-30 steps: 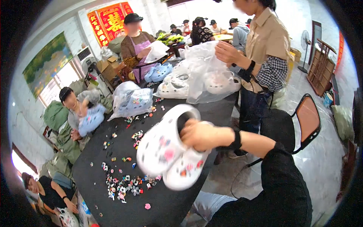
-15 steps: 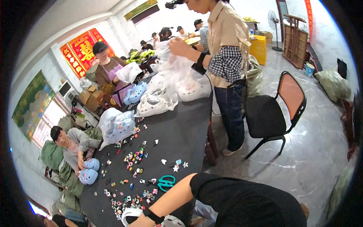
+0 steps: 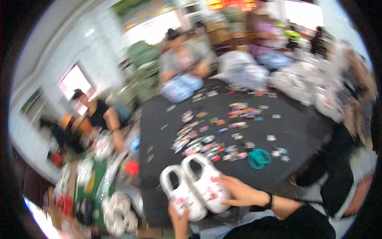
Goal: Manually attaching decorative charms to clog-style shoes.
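Observation:
A pair of white clogs with pinkish charms stands side by side at the table's near edge, heel straps pointing away from me. My left hand (image 3: pixel 179 220) grips the toe end of the left clog (image 3: pixel 186 199). Around the outer side of the right clog (image 3: pixel 211 192), my right hand (image 3: pixel 242 192) is closed, thumb near the toe and fingers by the charms. Beyond them many small colourful shoe charms (image 3: pixel 199 144) lie scattered. Teal-handled scissors (image 3: pixel 258 158) rest to the right of the charms. The picture is blurred by motion.
The black table (image 3: pixel 159 127) stretches ahead. Across it a person handles blue clogs (image 3: pixel 181 87). Plastic bags of clogs (image 3: pixel 243 68) stand at the far side and right. At left, a person in black sits by a green surface (image 3: pixel 89 187) with white clogs (image 3: pixel 119 213).
My view has swung left and down, bringing both hands and the white clog pair into full sight. The standing person is now at the right rim.

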`<state>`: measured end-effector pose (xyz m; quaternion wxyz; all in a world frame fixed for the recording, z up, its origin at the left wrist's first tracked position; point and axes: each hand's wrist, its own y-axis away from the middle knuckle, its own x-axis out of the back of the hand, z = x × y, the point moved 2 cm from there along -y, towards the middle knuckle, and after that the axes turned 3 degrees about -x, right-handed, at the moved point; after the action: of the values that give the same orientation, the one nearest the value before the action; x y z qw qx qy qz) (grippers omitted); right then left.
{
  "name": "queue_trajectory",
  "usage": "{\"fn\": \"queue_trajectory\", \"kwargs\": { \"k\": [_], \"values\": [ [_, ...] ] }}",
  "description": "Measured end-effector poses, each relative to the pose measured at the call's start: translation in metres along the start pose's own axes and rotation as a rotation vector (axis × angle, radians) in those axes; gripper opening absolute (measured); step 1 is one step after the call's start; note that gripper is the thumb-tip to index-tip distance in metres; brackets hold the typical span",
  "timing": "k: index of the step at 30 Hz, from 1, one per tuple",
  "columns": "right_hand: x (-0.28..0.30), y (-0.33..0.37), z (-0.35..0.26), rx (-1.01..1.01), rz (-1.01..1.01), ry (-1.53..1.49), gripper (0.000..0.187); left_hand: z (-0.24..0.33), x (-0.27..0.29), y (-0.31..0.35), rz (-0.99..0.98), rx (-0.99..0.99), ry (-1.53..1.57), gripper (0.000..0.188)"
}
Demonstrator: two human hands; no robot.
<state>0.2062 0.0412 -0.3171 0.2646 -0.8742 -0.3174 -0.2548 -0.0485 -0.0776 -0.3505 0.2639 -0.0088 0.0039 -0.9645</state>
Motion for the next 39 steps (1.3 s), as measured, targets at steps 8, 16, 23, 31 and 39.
{"fn": "queue_trajectory", "kwargs": {
  "k": [8, 16, 23, 31, 39],
  "values": [
    [-0.043, 0.020, 0.001, -0.083, 0.134, 0.138, 0.113, -0.016, -0.002, -0.011, -0.052, -0.217, 0.013, 0.083],
    [-0.046, 0.022, 0.028, 0.079, 0.164, 0.192, 0.093, -0.037, -0.011, -0.009, 0.160, -0.279, -0.159, 0.096],
    [-0.050, 0.017, 0.025, 0.111, 0.178, 0.128, 0.098, -0.031, -0.011, -0.010, 0.164, -0.325, -0.117, 0.092],
    [-0.027, 0.018, 0.014, 0.198, 0.023, 0.309, 0.103, -0.045, -0.021, -0.015, 0.259, -0.365, -0.070, 0.091],
    [-0.036, 0.016, 0.026, 0.205, 0.062, 0.133, 0.104, -0.066, -0.028, -0.020, 0.196, -0.416, -0.065, 0.142]
  ]
}}
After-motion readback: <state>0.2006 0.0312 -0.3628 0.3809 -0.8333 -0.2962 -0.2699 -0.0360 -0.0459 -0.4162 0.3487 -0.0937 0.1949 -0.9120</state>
